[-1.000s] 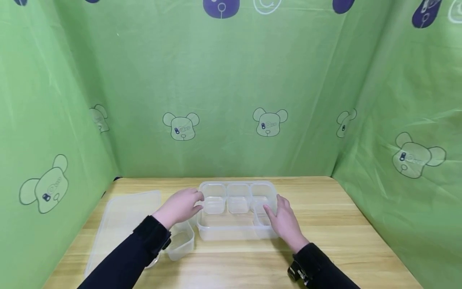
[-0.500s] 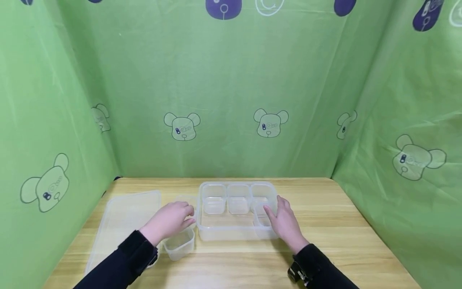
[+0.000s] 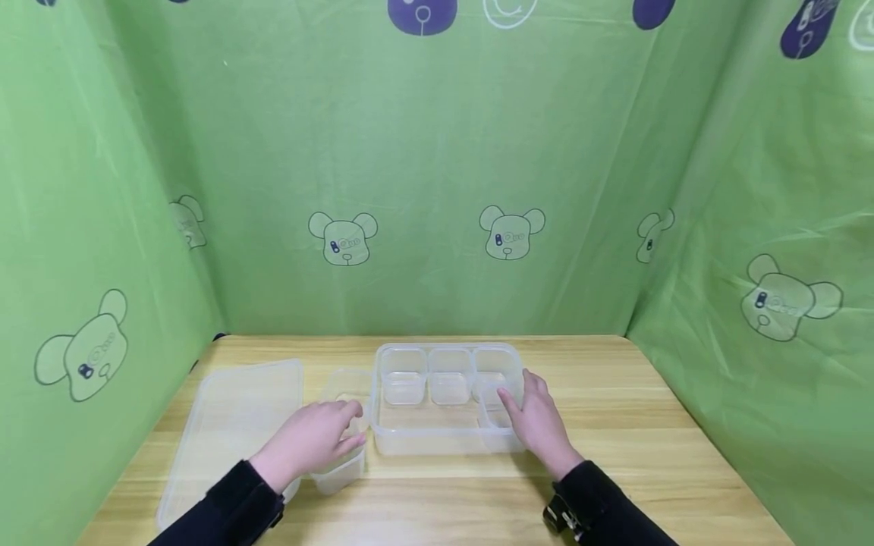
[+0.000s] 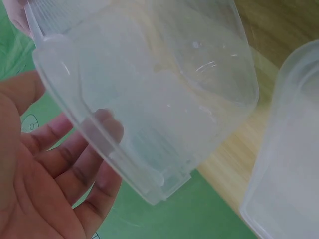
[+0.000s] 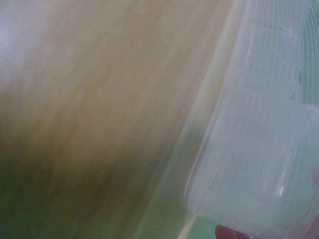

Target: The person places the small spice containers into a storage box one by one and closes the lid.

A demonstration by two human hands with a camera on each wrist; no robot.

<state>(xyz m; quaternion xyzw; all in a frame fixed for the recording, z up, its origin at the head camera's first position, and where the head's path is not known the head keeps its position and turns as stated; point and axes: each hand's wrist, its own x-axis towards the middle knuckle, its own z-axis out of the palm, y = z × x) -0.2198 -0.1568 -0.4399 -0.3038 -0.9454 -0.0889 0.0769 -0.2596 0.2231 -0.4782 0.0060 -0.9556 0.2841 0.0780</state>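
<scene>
My right hand (image 3: 542, 425) grips the right side of a large clear plastic storage box (image 3: 437, 441), thumb over the rim and fingers along the outside. Three small square tubs (image 3: 449, 388) stand in a row along the box's back, with another small tub (image 3: 497, 413) at its front right, partly behind the thumb. My left hand (image 3: 310, 440) hovers left of the box over a small clear container (image 3: 340, 478), thumb and fingers apart. In the left wrist view its fingers lie at the rim of clear plastic (image 4: 134, 144). A second small container (image 3: 341, 383) stands behind, partly hidden.
A flat translucent lid (image 3: 246, 398) lies at the left, its front part hidden under my left forearm. The wooden table (image 3: 649, 425) ends at green printed cloth (image 3: 423, 296) on the back and both sides.
My left hand has moved left and toward me, from the box's left rim to over the small front container. The right hand and the box have stayed in place.
</scene>
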